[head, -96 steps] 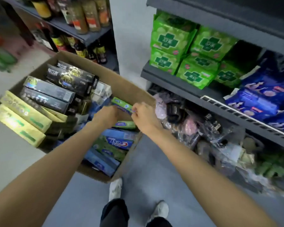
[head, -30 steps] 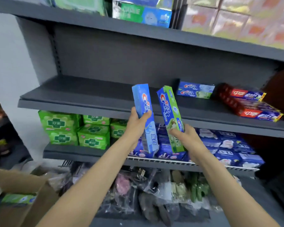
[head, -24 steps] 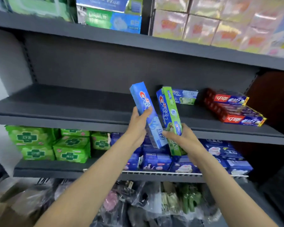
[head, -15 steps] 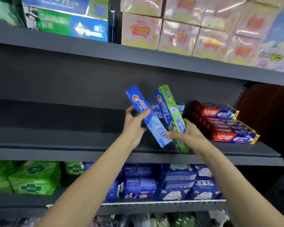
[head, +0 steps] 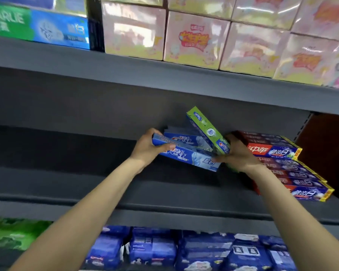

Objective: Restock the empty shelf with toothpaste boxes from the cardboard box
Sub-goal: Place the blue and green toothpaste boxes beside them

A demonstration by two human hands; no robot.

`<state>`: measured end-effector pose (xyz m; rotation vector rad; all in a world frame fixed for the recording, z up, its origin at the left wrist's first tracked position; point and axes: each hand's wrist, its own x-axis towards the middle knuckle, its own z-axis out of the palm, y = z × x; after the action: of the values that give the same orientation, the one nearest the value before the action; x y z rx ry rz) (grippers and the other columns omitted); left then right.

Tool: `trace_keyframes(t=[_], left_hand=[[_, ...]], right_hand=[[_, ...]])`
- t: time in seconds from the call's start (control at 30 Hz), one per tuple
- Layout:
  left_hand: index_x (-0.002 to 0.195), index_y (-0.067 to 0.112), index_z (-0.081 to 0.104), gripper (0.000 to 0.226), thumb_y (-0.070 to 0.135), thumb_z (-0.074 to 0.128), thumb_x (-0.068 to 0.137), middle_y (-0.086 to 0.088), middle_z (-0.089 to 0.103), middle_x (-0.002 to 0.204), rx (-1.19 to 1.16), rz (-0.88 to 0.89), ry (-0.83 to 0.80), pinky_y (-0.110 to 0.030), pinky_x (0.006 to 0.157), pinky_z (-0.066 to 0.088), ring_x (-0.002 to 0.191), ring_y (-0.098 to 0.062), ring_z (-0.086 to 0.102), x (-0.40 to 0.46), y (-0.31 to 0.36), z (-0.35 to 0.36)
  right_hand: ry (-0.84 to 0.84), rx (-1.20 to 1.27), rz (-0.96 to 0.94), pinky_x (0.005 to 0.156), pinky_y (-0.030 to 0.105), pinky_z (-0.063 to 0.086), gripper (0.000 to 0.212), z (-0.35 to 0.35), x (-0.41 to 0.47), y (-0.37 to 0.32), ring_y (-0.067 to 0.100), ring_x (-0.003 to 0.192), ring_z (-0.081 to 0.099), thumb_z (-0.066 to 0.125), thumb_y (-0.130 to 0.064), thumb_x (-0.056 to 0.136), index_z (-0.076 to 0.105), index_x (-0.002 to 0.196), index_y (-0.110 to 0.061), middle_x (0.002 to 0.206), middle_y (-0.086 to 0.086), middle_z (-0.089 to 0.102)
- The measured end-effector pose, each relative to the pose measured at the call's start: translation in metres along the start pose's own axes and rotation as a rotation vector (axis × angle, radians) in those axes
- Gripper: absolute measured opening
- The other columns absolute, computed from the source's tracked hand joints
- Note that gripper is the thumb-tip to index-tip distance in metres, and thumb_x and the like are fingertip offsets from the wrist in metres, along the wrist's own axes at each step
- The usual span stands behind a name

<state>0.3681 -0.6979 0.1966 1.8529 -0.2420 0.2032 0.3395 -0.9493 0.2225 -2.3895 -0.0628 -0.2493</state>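
Both arms reach up to the grey middle shelf [head: 70,184]; the left hand [head: 148,148] grips a blue toothpaste box [head: 192,158] near its left end, thumb across the front face and fingers curled over the top; the box lies lengthwise and slightly tilted, its right end lower and toward the shelf's front edge; whether it rests on the shelf or is held just above it cannot be told. The right hand [head: 238,154] holds a green toothpaste box [head: 207,131] by its lower end, fingers wrapped round it; this box stands tilted, its upper end leaning left toward the back wall of the shelf, its lower end touching the right end of the blue box. Behind the two lies another blue box [head: 181,138], flat on the shelf near the back wall, partly hidden by the held ones. Just to the right of the right hand, a stack of red toothpaste boxes [head: 282,165] sits toward the shelf's right end, running from the back out to the front edge. The left part of the shelf is bare grey. On the upper shelf [head: 164,75] stand pink cartons [head: 194,39] and, at the left, a green and blue box [head: 37,26]. On the shelf below, blue packets [head: 184,249] fill the middle and green packets [head: 14,233] lie at the left, blurred.
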Motion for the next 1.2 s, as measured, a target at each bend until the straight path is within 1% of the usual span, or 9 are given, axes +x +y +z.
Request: trace_keyframes(t=[0.13,0.3,0.53,0.63,0.8,0.9,1.03,1.13,1.2], left_hand=[[0.094,0.012,0.051,0.031,0.021,0.076,0.078,-0.001,0.066,0.086,-0.080,0.007,0.032,-0.025,0.074,0.051,0.082,-0.009,0.064,0.007,0.003,-0.002],[0.089,0.011,0.051,0.020,0.015,0.070,0.083,-0.001,0.066,0.082,-0.145,0.025,-0.038,-0.015,0.069,0.052,0.075,-0.002,0.066,0.012,0.001,-0.025],[0.083,0.014,0.050,0.019,0.013,0.069,0.083,-0.006,0.066,0.084,-0.194,0.005,-0.049,-0.030,0.082,0.051,0.088,-0.017,0.066,0.014,-0.005,-0.023],[0.082,0.016,0.051,0.019,0.014,0.069,0.082,-0.008,0.067,0.085,-0.231,0.000,-0.056,-0.037,0.089,0.049,0.089,-0.020,0.066,0.013,-0.009,-0.026],[0.084,0.014,0.051,0.028,0.028,0.072,0.071,-0.006,0.069,0.085,-0.248,-0.004,-0.085,-0.039,0.089,0.049,0.090,-0.020,0.067,0.011,-0.011,-0.037],[0.081,0.016,0.050,0.020,0.019,0.069,0.079,-0.006,0.067,0.083,-0.247,-0.008,-0.062,-0.037,0.089,0.049,0.089,-0.019,0.066,0.012,-0.009,-0.040],[0.081,0.016,0.048,0.021,0.019,0.069,0.080,-0.008,0.066,0.086,-0.250,-0.010,-0.060,-0.041,0.095,0.047,0.097,-0.024,0.065,0.014,-0.004,-0.039],[0.080,0.015,0.048,0.018,0.013,0.066,0.085,-0.007,0.065,0.085,-0.248,-0.016,-0.040,-0.039,0.093,0.048,0.094,-0.022,0.064,0.017,-0.003,-0.033],[0.080,0.015,0.049,0.019,0.012,0.067,0.085,-0.007,0.064,0.084,-0.272,-0.017,-0.030,-0.037,0.089,0.048,0.090,-0.021,0.064,0.019,-0.004,-0.027]], right_hand=[[0.036,0.080,-0.028,0.071,0.023,0.043,0.025,-0.007,0.016,0.012,0.011,0.079,0.061,0.076,-0.017,0.077,0.066,0.100,-0.013,0.091,0.001,0.066],[-0.073,-0.042,-0.066,0.091,0.024,0.041,0.051,-0.008,0.045,0.027,0.017,0.111,0.056,0.075,-0.009,0.076,0.057,0.124,-0.012,0.118,0.005,0.062],[-0.127,0.158,-0.098,0.083,0.024,0.046,0.034,0.018,0.063,0.022,0.014,0.094,0.060,0.066,-0.007,0.083,0.061,0.116,-0.012,0.109,0.007,0.066],[-0.170,0.013,-0.192,0.096,0.027,0.041,0.041,0.018,0.073,0.019,0.019,0.110,0.059,0.066,-0.002,0.083,0.060,0.123,-0.004,0.120,0.012,0.063],[-0.237,-0.299,-0.330,0.084,0.011,0.032,0.039,0.025,0.081,0.024,0.013,0.113,0.055,0.071,-0.008,0.081,0.064,0.119,-0.009,0.122,0.004,0.063],[-0.201,-0.277,-0.357,0.099,0.018,0.036,0.030,0.035,0.077,0.035,0.018,0.111,0.056,0.069,-0.005,0.082,0.068,0.112,-0.006,0.121,0.010,0.063],[-0.036,-0.462,-0.336,0.101,0.027,0.039,0.023,0.048,0.069,0.040,0.026,0.116,0.053,0.061,-0.012,0.087,0.069,0.109,-0.009,0.123,0.011,0.057],[-0.103,-0.515,-0.285,0.095,0.032,0.043,0.021,0.045,0.071,0.035,0.026,0.111,0.057,0.055,-0.017,0.091,0.070,0.105,-0.013,0.121,0.010,0.061],[-0.100,-0.352,-0.213,0.088,0.030,0.045,0.026,0.035,0.072,0.025,0.022,0.101,0.062,0.051,-0.028,0.095,0.071,0.101,-0.013,0.111,0.010,0.067]])
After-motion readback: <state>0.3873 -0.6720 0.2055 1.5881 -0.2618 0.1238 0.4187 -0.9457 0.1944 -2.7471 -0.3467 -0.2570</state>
